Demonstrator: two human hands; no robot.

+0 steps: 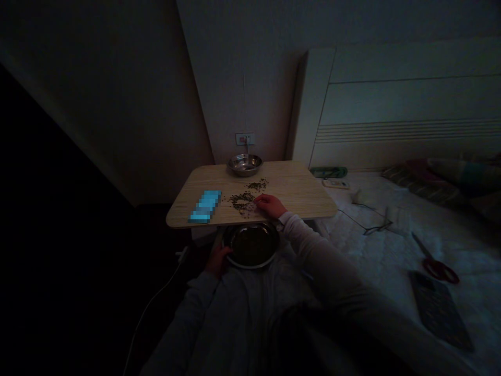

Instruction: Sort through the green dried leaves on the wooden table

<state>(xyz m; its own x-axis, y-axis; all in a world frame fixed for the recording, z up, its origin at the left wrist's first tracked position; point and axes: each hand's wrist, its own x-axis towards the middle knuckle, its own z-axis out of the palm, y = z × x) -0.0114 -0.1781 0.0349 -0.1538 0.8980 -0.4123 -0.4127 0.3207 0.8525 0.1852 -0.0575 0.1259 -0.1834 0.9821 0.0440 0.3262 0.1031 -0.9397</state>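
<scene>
In the head view, small dark-green beans, which look like mung beans, lie scattered on a light wooden table. My right hand rests at the right side of this scatter, fingers curled and pressed together; what they hold, if anything, is too small to make out. A few pale bits lie by the fingertips. Below the table's front edge, a wide metal basin sits over my lap, its inside dark. My left hand grips the basin's left rim.
A shiny steel bowl stands at the table's back edge, below a wall socket. A lit phone lies at the table's left. On the bed are glasses, scissors and a dark phone. A white cable hangs at left.
</scene>
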